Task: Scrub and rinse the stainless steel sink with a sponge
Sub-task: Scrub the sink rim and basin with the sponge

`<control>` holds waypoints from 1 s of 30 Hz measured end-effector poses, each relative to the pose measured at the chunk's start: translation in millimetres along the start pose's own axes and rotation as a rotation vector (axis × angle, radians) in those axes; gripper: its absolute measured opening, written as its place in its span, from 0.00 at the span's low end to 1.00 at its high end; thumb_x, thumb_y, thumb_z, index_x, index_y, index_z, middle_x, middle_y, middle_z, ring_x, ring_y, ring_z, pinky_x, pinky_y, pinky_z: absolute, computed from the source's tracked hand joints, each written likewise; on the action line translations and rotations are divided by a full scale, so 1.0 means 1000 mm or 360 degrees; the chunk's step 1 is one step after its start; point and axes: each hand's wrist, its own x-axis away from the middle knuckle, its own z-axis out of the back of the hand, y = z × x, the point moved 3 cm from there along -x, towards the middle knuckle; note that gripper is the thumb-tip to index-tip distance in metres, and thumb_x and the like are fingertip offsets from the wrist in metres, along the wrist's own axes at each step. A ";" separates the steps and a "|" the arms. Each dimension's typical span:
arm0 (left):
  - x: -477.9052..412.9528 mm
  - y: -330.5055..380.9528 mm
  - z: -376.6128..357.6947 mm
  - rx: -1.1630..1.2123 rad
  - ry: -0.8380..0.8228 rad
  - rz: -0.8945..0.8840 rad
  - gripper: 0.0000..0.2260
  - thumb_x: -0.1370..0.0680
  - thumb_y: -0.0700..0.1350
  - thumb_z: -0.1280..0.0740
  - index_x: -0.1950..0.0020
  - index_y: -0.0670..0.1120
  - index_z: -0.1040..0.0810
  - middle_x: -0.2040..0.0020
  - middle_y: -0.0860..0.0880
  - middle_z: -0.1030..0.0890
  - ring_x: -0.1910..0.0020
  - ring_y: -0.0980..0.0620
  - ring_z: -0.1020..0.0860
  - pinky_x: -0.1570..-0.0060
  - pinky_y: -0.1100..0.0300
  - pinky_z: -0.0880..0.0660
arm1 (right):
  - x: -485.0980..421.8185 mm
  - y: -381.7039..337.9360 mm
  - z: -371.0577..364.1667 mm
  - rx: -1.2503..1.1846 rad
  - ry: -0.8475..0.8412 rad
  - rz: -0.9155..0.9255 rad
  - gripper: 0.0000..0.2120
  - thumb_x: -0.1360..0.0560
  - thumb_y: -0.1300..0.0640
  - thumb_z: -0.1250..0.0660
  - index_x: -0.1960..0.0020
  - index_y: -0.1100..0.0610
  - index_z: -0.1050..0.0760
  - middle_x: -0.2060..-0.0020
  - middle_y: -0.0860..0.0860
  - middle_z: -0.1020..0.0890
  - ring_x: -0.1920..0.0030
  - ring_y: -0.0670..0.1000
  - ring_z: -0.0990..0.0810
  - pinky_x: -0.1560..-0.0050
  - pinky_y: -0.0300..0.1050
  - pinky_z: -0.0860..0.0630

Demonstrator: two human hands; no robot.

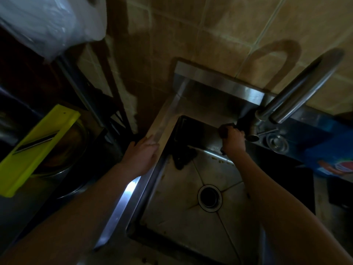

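Note:
The stainless steel sink (183, 217) fills the lower middle of the view, with a round drain (209, 197) in its floor. My left hand (142, 155) lies flat and open on the sink's left rim. My right hand (233, 139) is closed on a dark sponge (223, 130), pressed against the top of the sink's back wall near the tap base. A dark lump (183, 157) lies in the back left corner of the basin; what it is cannot be made out. The curved steel tap (298, 92) arches over the right side.
A yellow-green slicer board (36, 148) leans on a metal bowl at the left. A white plastic bag (47, 23) hangs top left. A blue box (332, 155) and a small round metal fitting (277, 142) sit right of the sink. Tiled wall behind.

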 end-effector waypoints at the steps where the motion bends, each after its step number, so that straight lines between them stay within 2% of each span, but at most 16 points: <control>1: 0.006 -0.002 0.000 0.0011 -0.0011 0.0004 0.12 0.23 0.48 0.40 0.39 0.51 0.27 0.29 0.49 0.36 0.31 0.49 0.36 0.40 0.51 0.35 | 0.002 0.000 0.001 -0.0015 -0.0007 0.0024 0.18 0.26 0.68 0.38 0.37 0.61 0.28 0.41 0.61 0.23 0.39 0.62 0.28 0.41 0.47 0.31; 3: 0.017 -0.005 0.001 -0.0003 -0.0022 -0.0009 0.13 0.23 0.47 0.39 0.39 0.51 0.27 0.31 0.48 0.34 0.33 0.49 0.34 0.41 0.51 0.33 | 0.010 -0.001 0.002 -0.0086 -0.0048 0.0056 0.18 0.25 0.67 0.38 0.37 0.60 0.28 0.41 0.60 0.23 0.40 0.61 0.27 0.44 0.46 0.29; 6: 0.033 -0.007 0.003 0.0022 -0.0045 0.0003 0.14 0.24 0.46 0.38 0.39 0.50 0.27 0.32 0.48 0.33 0.35 0.47 0.32 0.41 0.50 0.31 | 0.031 -0.006 -0.001 -0.0314 -0.0194 -0.0014 0.16 0.24 0.65 0.37 0.37 0.60 0.28 0.44 0.60 0.22 0.51 0.57 0.20 0.62 0.40 0.24; 7: 0.038 -0.007 0.004 0.0053 -0.0047 0.0005 0.14 0.24 0.45 0.38 0.39 0.50 0.27 0.32 0.47 0.33 0.35 0.47 0.32 0.41 0.50 0.31 | 0.040 -0.008 -0.003 -0.0364 -0.0217 -0.0019 0.16 0.24 0.66 0.37 0.37 0.60 0.27 0.45 0.60 0.21 0.55 0.55 0.20 0.65 0.36 0.25; 9: 0.049 -0.008 0.004 0.0104 -0.0037 0.0007 0.13 0.25 0.43 0.38 0.40 0.49 0.27 0.32 0.48 0.32 0.34 0.47 0.32 0.42 0.50 0.31 | 0.061 -0.013 -0.007 -0.0435 -0.0222 0.0010 0.18 0.25 0.68 0.36 0.36 0.60 0.27 0.47 0.59 0.19 0.62 0.50 0.20 0.69 0.28 0.28; 10: 0.055 -0.010 0.005 0.0118 -0.0032 0.0014 0.15 0.24 0.43 0.39 0.38 0.49 0.28 0.31 0.48 0.33 0.33 0.47 0.32 0.41 0.50 0.31 | 0.072 -0.017 -0.009 -0.0475 -0.0224 0.0024 0.18 0.26 0.68 0.37 0.37 0.59 0.26 0.48 0.59 0.19 0.64 0.48 0.21 0.70 0.28 0.28; 12: 0.069 -0.014 0.007 0.0111 -0.0036 0.0052 0.17 0.23 0.44 0.39 0.33 0.50 0.30 0.27 0.48 0.36 0.29 0.48 0.35 0.37 0.49 0.32 | 0.092 -0.026 -0.012 -0.0547 -0.0210 0.0082 0.20 0.27 0.70 0.37 0.37 0.58 0.26 0.50 0.56 0.19 0.65 0.46 0.21 0.68 0.28 0.27; 14: 0.084 -0.017 0.009 0.0131 -0.0020 0.0106 0.18 0.22 0.46 0.38 0.31 0.50 0.31 0.25 0.46 0.38 0.29 0.46 0.35 0.35 0.47 0.33 | 0.112 -0.034 -0.014 -0.0638 -0.0203 0.0116 0.22 0.27 0.71 0.38 0.36 0.57 0.26 0.52 0.53 0.21 0.68 0.37 0.26 0.74 0.23 0.32; 15: 0.092 -0.018 0.010 0.0149 -0.0008 0.0123 0.19 0.22 0.47 0.38 0.31 0.51 0.31 0.25 0.46 0.38 0.30 0.45 0.34 0.36 0.46 0.32 | 0.123 -0.038 -0.015 -0.0666 -0.0205 0.0128 0.23 0.28 0.71 0.38 0.36 0.57 0.26 0.52 0.52 0.21 0.69 0.37 0.28 0.76 0.22 0.33; 17: 0.107 -0.019 0.012 0.0172 -0.0008 0.0130 0.19 0.22 0.47 0.38 0.30 0.51 0.31 0.25 0.46 0.38 0.31 0.44 0.33 0.36 0.46 0.32 | 0.144 -0.047 -0.015 -0.0677 -0.0194 0.0160 0.23 0.28 0.71 0.38 0.36 0.56 0.26 0.49 0.55 0.20 0.66 0.39 0.26 0.73 0.20 0.33; 19: 0.120 -0.020 0.012 0.0190 -0.0019 0.0135 0.20 0.21 0.47 0.38 0.30 0.51 0.32 0.25 0.46 0.38 0.30 0.44 0.34 0.35 0.46 0.32 | 0.165 -0.056 -0.014 -0.0663 -0.0160 0.0205 0.24 0.29 0.71 0.38 0.35 0.55 0.26 0.45 0.55 0.20 0.57 0.45 0.23 0.61 0.21 0.30; 21: 0.133 -0.020 0.013 0.0231 -0.0017 0.0112 0.19 0.21 0.49 0.39 0.30 0.51 0.32 0.25 0.46 0.37 0.30 0.44 0.34 0.35 0.46 0.33 | 0.183 -0.063 -0.015 -0.0649 -0.0173 0.0200 0.25 0.28 0.69 0.37 0.34 0.54 0.28 0.42 0.55 0.22 0.45 0.52 0.23 0.45 0.36 0.25; 22: 0.140 -0.019 0.013 0.0266 -0.0007 0.0096 0.19 0.21 0.50 0.40 0.30 0.51 0.32 0.26 0.46 0.37 0.30 0.44 0.34 0.35 0.45 0.33 | 0.193 -0.066 -0.016 -0.0648 -0.0179 0.0190 0.25 0.28 0.68 0.37 0.33 0.54 0.28 0.42 0.56 0.22 0.43 0.54 0.24 0.44 0.40 0.25; 25: 0.159 -0.022 0.011 0.0325 -0.0008 0.0042 0.19 0.21 0.50 0.39 0.30 0.52 0.32 0.25 0.48 0.37 0.29 0.45 0.35 0.34 0.45 0.34 | 0.223 -0.074 -0.018 -0.0671 -0.0127 0.0182 0.24 0.28 0.68 0.36 0.34 0.54 0.28 0.44 0.54 0.21 0.46 0.51 0.23 0.54 0.29 0.29; 26: 0.164 -0.024 0.010 0.0318 -0.0022 0.0035 0.20 0.22 0.49 0.38 0.30 0.52 0.32 0.25 0.48 0.38 0.29 0.45 0.35 0.34 0.45 0.34 | 0.233 -0.078 -0.018 -0.0667 -0.0115 0.0184 0.24 0.28 0.68 0.36 0.34 0.54 0.28 0.44 0.54 0.21 0.46 0.50 0.23 0.55 0.28 0.31; 30: 0.183 -0.037 0.004 0.0323 -0.0081 0.0038 0.21 0.22 0.48 0.37 0.29 0.52 0.34 0.25 0.47 0.39 0.28 0.45 0.37 0.32 0.44 0.36 | 0.269 -0.095 -0.023 -0.0715 -0.0142 0.0177 0.25 0.29 0.68 0.36 0.33 0.54 0.28 0.44 0.55 0.20 0.45 0.53 0.22 0.49 0.37 0.28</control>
